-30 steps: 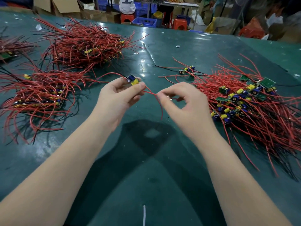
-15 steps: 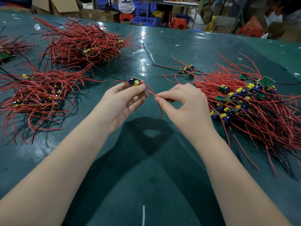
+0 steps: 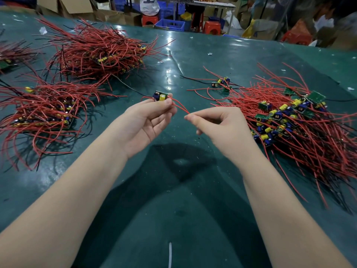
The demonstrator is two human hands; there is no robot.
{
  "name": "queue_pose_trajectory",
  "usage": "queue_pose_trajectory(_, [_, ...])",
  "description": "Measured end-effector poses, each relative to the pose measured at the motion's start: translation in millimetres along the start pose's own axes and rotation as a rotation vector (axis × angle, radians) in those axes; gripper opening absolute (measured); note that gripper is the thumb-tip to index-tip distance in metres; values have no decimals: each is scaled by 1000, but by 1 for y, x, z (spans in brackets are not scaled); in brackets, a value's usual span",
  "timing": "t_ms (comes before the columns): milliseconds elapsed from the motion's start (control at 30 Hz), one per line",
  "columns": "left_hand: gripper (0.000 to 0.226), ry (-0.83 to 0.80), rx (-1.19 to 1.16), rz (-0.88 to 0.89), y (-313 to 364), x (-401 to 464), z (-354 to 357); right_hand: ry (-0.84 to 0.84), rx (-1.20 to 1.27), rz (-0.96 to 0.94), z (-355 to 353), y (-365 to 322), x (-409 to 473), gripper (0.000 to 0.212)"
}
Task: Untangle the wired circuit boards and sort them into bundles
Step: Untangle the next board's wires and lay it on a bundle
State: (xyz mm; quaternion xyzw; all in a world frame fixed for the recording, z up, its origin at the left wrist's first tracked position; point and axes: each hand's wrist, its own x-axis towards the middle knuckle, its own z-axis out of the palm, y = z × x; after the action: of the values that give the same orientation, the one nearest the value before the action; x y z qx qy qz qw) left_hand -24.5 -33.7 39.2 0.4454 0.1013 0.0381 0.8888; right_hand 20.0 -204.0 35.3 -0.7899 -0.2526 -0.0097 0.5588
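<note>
My left hand (image 3: pixel 144 123) pinches a small green circuit board (image 3: pixel 160 95) with yellow and blue parts between thumb and fingertips, above the green table (image 3: pixel 173 209). Red wires (image 3: pixel 180 107) run from the board to my right hand (image 3: pixel 220 130), which pinches their ends between thumb and forefinger. A tangled heap of boards and red wires (image 3: pixel 289 120) lies to the right. Two sorted bundles lie on the left, a near one (image 3: pixel 42 113) and a far one (image 3: pixel 96 55).
Two or three loose boards with wires (image 3: pixel 222 83) lie beyond my hands. Part of another bundle (image 3: pixel 7 59) shows at the far left edge. Cardboard boxes, red stools and a blue crate (image 3: pixel 170 24) stand beyond the table's far edge.
My hands have drawn apart: the left moved left with the board, the right slid out to the ends of the red wires, which now run straight between them.
</note>
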Motion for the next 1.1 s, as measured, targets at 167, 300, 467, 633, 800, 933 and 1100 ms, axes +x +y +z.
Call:
queue_pose_trajectory(167, [13,-56,-55,-112,2,-2,-1,-54,151,59,-3,0,1,7])
queue_pose_trajectory(300, [19,-39,-8,-29,2,0,-2,-79,177,83,-4,1,2,8])
queue_pose_trajectory(467, [14,-3,32,33,4,3,-3,-134,184,101,-7,0,4,20])
queue_pose_trajectory(633, [15,26,68,129,4,4,-4,-132,147,130,-7,1,4,18])
queue_pose_trajectory(800, [16,6,250,167,0,3,-4,-84,29,89,-4,1,4,9])
queue_pose_trajectory(933, [15,-50,495,189,-5,-1,-2,-186,113,70,2,-5,1,16])
queue_pose_trajectory(1100, [15,-93,509,198,-8,-3,2,-272,124,59,4,-8,-2,19])
